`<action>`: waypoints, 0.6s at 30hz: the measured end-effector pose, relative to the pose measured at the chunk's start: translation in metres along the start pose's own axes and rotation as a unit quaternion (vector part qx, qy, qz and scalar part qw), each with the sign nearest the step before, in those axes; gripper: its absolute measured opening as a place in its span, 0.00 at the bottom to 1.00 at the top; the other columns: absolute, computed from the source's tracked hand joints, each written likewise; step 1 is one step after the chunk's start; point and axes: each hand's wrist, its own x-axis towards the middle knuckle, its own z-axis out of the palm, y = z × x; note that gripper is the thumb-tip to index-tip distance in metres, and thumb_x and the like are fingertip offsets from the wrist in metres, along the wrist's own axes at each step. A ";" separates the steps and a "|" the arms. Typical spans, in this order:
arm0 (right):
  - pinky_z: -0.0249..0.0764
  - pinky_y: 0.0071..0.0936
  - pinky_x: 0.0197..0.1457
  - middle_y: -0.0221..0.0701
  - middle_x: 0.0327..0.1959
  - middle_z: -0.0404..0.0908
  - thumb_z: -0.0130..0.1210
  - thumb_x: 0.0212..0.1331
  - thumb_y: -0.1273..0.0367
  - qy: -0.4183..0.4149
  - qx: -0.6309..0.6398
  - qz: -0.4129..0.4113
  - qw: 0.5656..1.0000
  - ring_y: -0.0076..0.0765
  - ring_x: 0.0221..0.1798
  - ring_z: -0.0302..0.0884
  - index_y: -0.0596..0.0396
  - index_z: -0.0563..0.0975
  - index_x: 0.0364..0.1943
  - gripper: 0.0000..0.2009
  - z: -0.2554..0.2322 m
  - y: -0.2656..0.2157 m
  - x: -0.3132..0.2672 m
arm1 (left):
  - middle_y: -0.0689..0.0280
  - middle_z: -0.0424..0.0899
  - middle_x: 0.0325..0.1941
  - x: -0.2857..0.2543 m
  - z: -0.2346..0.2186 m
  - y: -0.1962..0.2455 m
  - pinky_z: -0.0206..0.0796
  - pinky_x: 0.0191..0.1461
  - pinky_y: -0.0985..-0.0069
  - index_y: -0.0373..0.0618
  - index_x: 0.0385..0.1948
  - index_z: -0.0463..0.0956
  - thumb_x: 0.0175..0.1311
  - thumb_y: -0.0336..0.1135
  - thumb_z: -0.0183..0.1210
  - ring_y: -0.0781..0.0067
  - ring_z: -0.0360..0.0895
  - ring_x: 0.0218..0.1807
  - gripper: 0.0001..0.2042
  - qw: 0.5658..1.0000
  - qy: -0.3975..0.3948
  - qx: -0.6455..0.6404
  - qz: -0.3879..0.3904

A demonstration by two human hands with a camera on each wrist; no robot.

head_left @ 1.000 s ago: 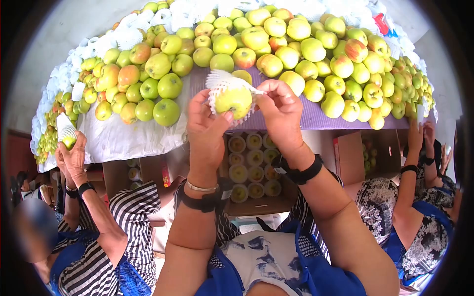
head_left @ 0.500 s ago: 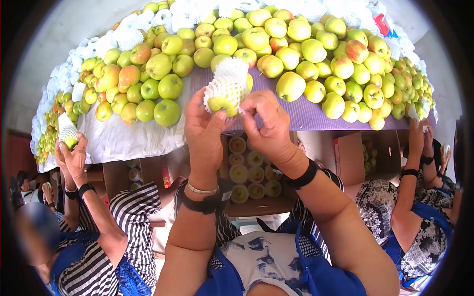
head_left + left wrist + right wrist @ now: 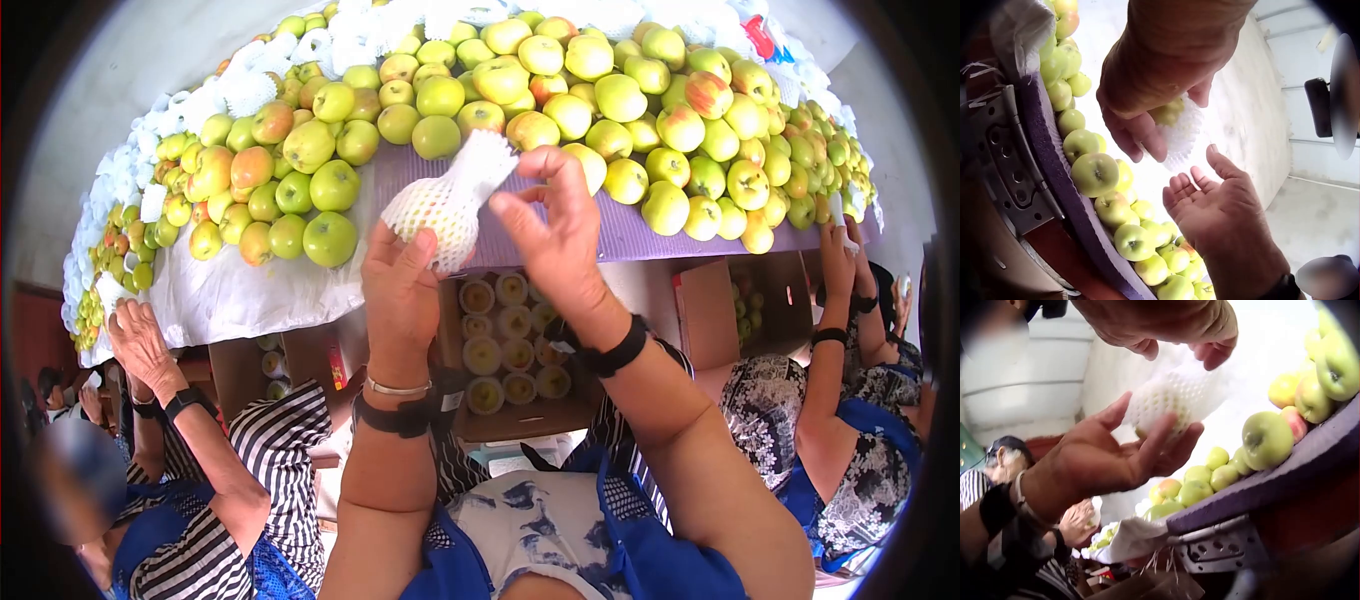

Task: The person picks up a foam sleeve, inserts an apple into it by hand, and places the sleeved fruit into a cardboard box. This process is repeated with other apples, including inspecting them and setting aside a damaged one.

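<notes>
My left hand [image 3: 402,290] grips an apple covered by a white foam net [image 3: 435,222], with the fingers behind it and the thumb in front. The net's narrow end sticks up toward the right. Beside that end is my right hand [image 3: 560,235], its thumb and forefinger spread with a gap between them. In the left wrist view, green apple skin shows at one end of the net [image 3: 1180,140]. The right wrist view shows the left hand [image 3: 1094,450] cradling the netted apple from below, and the right hand [image 3: 1166,322] above it.
Green and reddish apples [image 3: 620,98] lie heaped along the purple table edge [image 3: 640,237]. White foam nets [image 3: 350,35] are piled behind them. Below stands a cardboard box [image 3: 540,415] of netted apples. Other people work at both sides, one in a striped garment [image 3: 280,440].
The net now covers more of the apple, and its loose end has tilted right. My left hand has moved slightly left and down; the right hand's fingers have come away from the net's lower edge.
</notes>
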 end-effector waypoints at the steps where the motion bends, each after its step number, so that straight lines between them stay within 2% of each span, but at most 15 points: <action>1: 0.69 0.26 0.39 0.32 0.38 0.72 0.64 0.45 0.71 0.008 0.041 0.057 0.998 0.30 0.40 0.70 0.56 0.69 0.42 0.20 -0.003 0.001 0.004 | 0.56 0.73 0.53 0.000 0.001 0.000 0.75 0.48 0.63 0.36 0.54 0.62 0.61 0.33 0.53 0.62 0.75 0.51 0.20 1.000 -0.010 0.003 -0.009; 2: 0.68 0.26 0.40 0.32 0.38 0.72 0.64 0.45 0.71 0.016 0.082 0.113 0.990 0.30 0.40 0.70 0.56 0.71 0.39 0.17 -0.006 0.001 0.007 | 0.56 0.73 0.53 0.000 0.002 -0.001 0.75 0.47 0.64 0.35 0.54 0.62 0.61 0.33 0.53 0.62 0.75 0.51 0.20 1.000 -0.018 0.008 -0.014; 5: 0.69 0.27 0.42 0.32 0.39 0.72 0.64 0.45 0.72 -0.045 -0.001 -0.001 0.999 0.30 0.39 0.70 0.58 0.73 0.32 0.12 -0.016 0.011 0.012 | 0.56 0.74 0.52 0.001 0.002 -0.002 0.76 0.45 0.65 0.35 0.54 0.62 0.62 0.35 0.53 0.63 0.76 0.50 0.21 0.999 -0.032 0.018 -0.028; 8: 0.68 0.27 0.43 0.32 0.36 0.74 0.63 0.45 0.74 -0.028 -0.022 -0.086 0.996 0.31 0.37 0.70 0.60 0.74 0.28 0.08 -0.017 0.008 0.014 | 0.57 0.75 0.51 0.001 0.001 -0.001 0.76 0.45 0.66 0.36 0.54 0.62 0.63 0.36 0.51 0.64 0.76 0.49 0.20 0.998 -0.027 0.013 -0.048; 11: 0.68 0.24 0.41 0.30 0.31 0.75 0.60 0.48 0.75 -0.045 -0.032 -0.123 0.991 0.27 0.34 0.71 0.60 0.74 0.30 0.07 -0.020 0.000 0.013 | 0.57 0.75 0.50 0.000 -0.001 -0.003 0.76 0.46 0.66 0.36 0.54 0.62 0.64 0.36 0.51 0.65 0.76 0.49 0.20 0.997 -0.024 -0.007 -0.071; 14: 0.68 0.20 0.38 0.26 0.28 0.77 0.58 0.52 0.75 -0.057 0.078 0.050 0.994 0.20 0.32 0.70 0.60 0.74 0.30 0.05 -0.016 -0.010 0.006 | 0.58 0.75 0.50 0.000 0.000 -0.005 0.75 0.46 0.66 0.37 0.54 0.63 0.64 0.37 0.51 0.65 0.76 0.49 0.19 0.997 -0.024 -0.022 -0.075; 16: 0.69 0.18 0.37 0.25 0.29 0.78 0.58 0.53 0.74 -0.074 0.136 0.120 0.981 0.16 0.32 0.70 0.60 0.75 0.30 0.05 -0.014 -0.010 0.008 | 0.58 0.75 0.51 0.000 0.001 -0.006 0.75 0.47 0.66 0.37 0.54 0.63 0.64 0.37 0.51 0.65 0.76 0.49 0.19 0.997 -0.025 -0.021 -0.067; 18: 0.70 0.17 0.36 0.24 0.29 0.78 0.59 0.53 0.73 -0.077 0.172 0.173 0.967 0.14 0.32 0.71 0.60 0.75 0.31 0.05 -0.014 -0.010 0.010 | 0.57 0.75 0.50 0.000 0.003 -0.006 0.73 0.47 0.69 0.35 0.54 0.62 0.63 0.33 0.52 0.66 0.76 0.49 0.19 0.998 -0.026 -0.010 -0.056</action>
